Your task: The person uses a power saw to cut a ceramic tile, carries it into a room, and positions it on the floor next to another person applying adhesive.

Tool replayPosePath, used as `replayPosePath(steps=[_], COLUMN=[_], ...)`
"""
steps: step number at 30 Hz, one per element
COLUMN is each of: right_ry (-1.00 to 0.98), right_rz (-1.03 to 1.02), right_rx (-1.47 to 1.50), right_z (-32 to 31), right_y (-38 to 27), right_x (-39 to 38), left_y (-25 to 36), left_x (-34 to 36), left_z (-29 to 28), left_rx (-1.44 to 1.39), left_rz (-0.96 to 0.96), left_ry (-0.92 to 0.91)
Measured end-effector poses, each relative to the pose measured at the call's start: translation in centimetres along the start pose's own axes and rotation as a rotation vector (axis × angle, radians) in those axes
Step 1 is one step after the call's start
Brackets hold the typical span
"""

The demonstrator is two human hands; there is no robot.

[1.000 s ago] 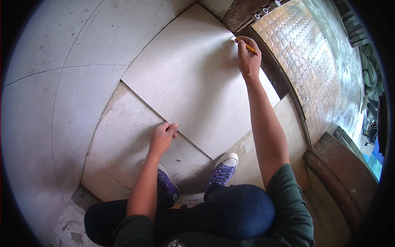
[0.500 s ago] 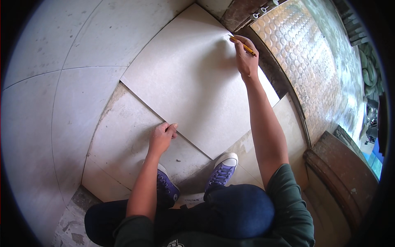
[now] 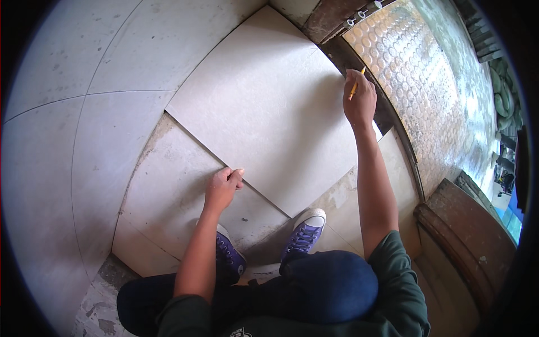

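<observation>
A large pale floor tile (image 3: 247, 95) lies at an angle over other tiles, its far corner against the wall. My left hand (image 3: 222, 188) is closed on the tile's near left edge, thumb on top and fingers at the rim. In my right hand (image 3: 360, 101) is a yellow pencil (image 3: 356, 89), held in closed fingers. That hand hovers at the tile's right edge, over the dark gap beside the raised strip. A faint mark shows near the tile's far right edge. Whether the fingertips touch the tile cannot be seen.
Tiled wall (image 3: 123, 50) rises on the left. A ribbed metal-like sheet with round bumps (image 3: 404, 73) lies beyond the dark gap (image 3: 384, 115). Brown wooden boards (image 3: 466, 236) stand at the lower right. My purple sneakers (image 3: 304, 233) are close to the tile's near corner.
My right hand has moved right and nearer, from the tile's far right edge to over the gap, and the pencil has turned in its fingers. My left hand stays in place.
</observation>
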State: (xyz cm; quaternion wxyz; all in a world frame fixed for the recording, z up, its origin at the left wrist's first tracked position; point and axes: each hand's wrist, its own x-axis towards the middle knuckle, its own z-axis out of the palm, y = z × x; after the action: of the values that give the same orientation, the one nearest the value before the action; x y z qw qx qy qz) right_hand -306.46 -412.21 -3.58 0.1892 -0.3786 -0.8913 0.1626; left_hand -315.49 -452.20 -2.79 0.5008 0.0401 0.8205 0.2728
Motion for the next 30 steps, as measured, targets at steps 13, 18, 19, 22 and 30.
replayPosePath(steps=[13, 18, 19, 22, 30], right_ry=[-0.139, -0.069, -0.020, 0.007, -0.078], right_rz=[0.050, -0.008, -0.038, -0.049, -0.013], right_rx=[-0.166, -0.198, -0.185, -0.096, -0.121], right_z=[-1.5, -1.5, -1.3, -1.1, -0.4], right_y=[0.6, -0.1, -0.4, -1.8, -1.5], right_x=[-2.7, -2.5, -2.3, -1.3, -0.4], left_y=[0.9, 1.0, 1.1, 0.8, 0.5], left_x=[-0.5, -0.6, -0.6, -0.5, -0.4], left_z=[0.0, 0.2, 0.1, 0.1, 0.2], left_rx=[0.017, -0.030, -0.044, -0.012, -0.012], left_rz=[0.009, 0.015, 0.023, 0.004, 0.002], left_ry=[0.021, 0.033, 0.030, 0.027, 0.021])
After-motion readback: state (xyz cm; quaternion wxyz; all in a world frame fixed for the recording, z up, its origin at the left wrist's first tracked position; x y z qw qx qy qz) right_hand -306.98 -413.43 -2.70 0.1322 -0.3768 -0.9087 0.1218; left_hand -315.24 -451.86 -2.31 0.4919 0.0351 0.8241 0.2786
